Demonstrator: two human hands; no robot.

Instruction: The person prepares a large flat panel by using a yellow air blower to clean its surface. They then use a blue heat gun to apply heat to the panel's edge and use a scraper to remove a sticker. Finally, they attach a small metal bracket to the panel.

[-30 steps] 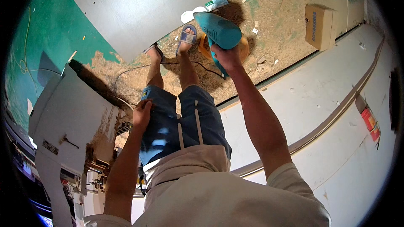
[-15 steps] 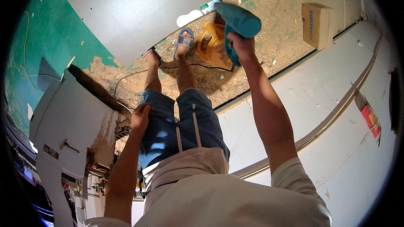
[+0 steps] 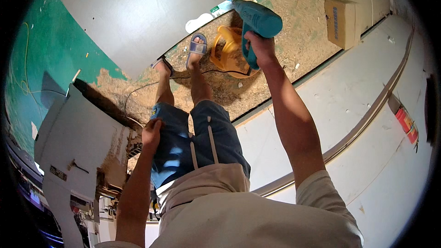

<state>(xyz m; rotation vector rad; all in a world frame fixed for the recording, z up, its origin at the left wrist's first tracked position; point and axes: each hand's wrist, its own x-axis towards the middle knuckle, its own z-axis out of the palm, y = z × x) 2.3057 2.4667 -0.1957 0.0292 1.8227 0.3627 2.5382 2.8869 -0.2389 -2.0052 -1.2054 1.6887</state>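
Note:
My right hand (image 3: 261, 48) is wrapped round the loop handle of a teal heat gun (image 3: 257, 18), which I tell by its gun shape and tapered nozzle. The nozzle tip is at the corner of a large grey board (image 3: 147, 14), near a white and green label (image 3: 222, 8); contact cannot be made out. A black cord (image 3: 225, 71) runs across the floor below the handle. Beside my thigh, at the edge of the blue shorts (image 3: 197, 133), my left hand (image 3: 150, 134) has its fingers curled together, and anything inside them is hidden.
A yellow-orange plastic object (image 3: 220, 57) lies on the dusty floor (image 3: 285, 59) beside my sandalled foot (image 3: 196, 48). A cardboard box (image 3: 341, 24) stands to the right. White panels (image 3: 321, 105) extend along the right, with a red packet (image 3: 406, 123) on them. A light grey panel (image 3: 82, 133) is at left.
The whole view has shifted slightly, with the board and the box now a little further left. Both hands keep the same pose, and the heat gun stays in my right hand.

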